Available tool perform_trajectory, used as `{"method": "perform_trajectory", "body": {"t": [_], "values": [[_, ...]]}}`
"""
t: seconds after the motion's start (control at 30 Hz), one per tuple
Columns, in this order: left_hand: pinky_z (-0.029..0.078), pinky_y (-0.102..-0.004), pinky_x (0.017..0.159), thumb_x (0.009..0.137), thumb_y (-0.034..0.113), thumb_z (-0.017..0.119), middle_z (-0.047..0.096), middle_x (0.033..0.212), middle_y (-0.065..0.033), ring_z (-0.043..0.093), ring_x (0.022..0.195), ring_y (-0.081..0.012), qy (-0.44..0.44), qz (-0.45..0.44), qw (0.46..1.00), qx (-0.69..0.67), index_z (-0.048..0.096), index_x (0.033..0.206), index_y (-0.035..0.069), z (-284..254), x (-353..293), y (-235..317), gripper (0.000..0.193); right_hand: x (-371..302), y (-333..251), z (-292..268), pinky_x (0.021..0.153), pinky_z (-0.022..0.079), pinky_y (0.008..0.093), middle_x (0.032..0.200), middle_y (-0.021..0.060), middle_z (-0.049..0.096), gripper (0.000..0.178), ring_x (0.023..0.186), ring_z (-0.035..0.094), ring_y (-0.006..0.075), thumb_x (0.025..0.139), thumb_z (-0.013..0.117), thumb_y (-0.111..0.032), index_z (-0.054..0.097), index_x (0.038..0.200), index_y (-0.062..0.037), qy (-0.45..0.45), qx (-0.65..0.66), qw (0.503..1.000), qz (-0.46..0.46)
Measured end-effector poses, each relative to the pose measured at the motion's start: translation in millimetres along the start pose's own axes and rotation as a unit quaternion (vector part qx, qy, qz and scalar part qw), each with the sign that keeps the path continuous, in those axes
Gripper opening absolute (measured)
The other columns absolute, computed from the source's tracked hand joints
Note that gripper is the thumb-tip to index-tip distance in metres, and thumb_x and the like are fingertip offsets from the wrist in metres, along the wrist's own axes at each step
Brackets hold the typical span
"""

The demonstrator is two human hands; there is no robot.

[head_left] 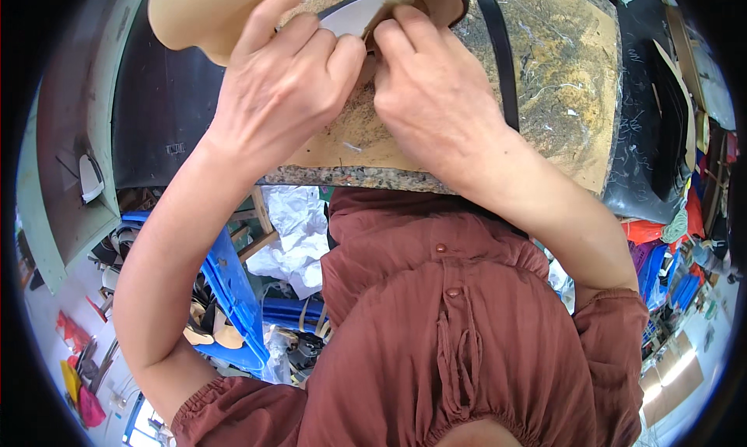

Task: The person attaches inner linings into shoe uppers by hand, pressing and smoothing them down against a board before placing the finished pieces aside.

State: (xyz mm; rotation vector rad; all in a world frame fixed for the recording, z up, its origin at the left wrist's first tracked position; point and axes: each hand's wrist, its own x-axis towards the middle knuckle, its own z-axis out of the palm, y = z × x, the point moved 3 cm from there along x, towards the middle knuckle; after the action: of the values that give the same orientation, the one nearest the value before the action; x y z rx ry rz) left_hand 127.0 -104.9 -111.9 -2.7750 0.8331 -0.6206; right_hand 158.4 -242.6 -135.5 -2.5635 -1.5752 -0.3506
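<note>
Both hands meet at the far edge of my view, over a worn, stained work board (560, 97). Between them is a curved leather piece (443, 0) with a tan lining, a dark edge and a white inner face; it looks like part of a shoe upper. My right hand (436, 89) pinches its folded tan edge with bent fingers. My left hand (288, 89) is closed at the white part, its fingertips mostly hidden. A broad tan sheet (202, 15) with a wavy edge lies beyond the left hand. To the right, a narrow black strap (498, 50) crosses the board.
A black bench surface (163, 120) surrounds the board, with dark cut pieces (673, 128) at the right. A pale green frame (85, 237) stands at the left. Below are blue crates (233, 291) and crumpled white paper (292, 237). Thread scraps are strewn over the board.
</note>
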Motion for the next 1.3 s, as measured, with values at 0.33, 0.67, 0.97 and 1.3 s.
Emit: {"method": "perform_trajectory", "body": {"t": [0.33,0.67,0.97,1.3], "values": [[0.040,-0.0382,0.097,0.084,0.013,0.067,0.059,0.065,-0.0036,0.064,0.061,-0.0210,0.013,-0.149,0.988,-0.031,0.055,0.086,0.011,10,-27,-7,0.012,-15,19,4,0.097,0.046,0.0390,0.125,0.0124,0.052,0.065,0.113,0.055,0.0316,0.081,0.072,-0.045,0.059,0.129,-0.0041,-0.003,0.168,0.986,0.020],[0.047,-0.0339,0.081,0.079,0.008,0.060,0.061,0.068,-0.0028,0.065,0.069,-0.0219,-0.026,-0.185,0.982,-0.017,0.053,0.082,0.010,6,-39,-7,0.008,0,11,10,0.100,0.043,0.0423,0.121,0.0136,0.051,0.080,0.117,0.049,0.0339,0.072,0.072,-0.057,0.058,0.129,-0.0017,0.023,0.157,0.987,-0.033],[0.052,-0.0389,0.087,0.076,0.001,0.060,0.065,0.108,-0.0148,0.064,0.097,-0.0308,0.180,-0.194,0.940,-0.217,0.066,0.114,0.001,11,-18,11,0.038,19,-3,26,0.093,0.046,0.0439,0.107,0.0157,0.059,0.030,0.106,0.053,0.0346,0.077,0.072,-0.021,0.067,0.101,-0.0036,0.033,0.171,0.983,-0.061],[0.049,-0.0448,0.078,0.074,0.034,0.079,0.060,0.106,-0.0078,0.056,0.097,-0.0329,0.018,-0.308,0.938,-0.160,0.070,0.104,0.005,34,36,36,0.043,14,83,-17,0.062,0.047,0.0389,0.069,0.0114,0.056,0.044,0.063,0.057,0.0294,0.075,0.064,-0.008,0.050,0.115,0.0021,0.114,0.326,0.887,0.307]]}}
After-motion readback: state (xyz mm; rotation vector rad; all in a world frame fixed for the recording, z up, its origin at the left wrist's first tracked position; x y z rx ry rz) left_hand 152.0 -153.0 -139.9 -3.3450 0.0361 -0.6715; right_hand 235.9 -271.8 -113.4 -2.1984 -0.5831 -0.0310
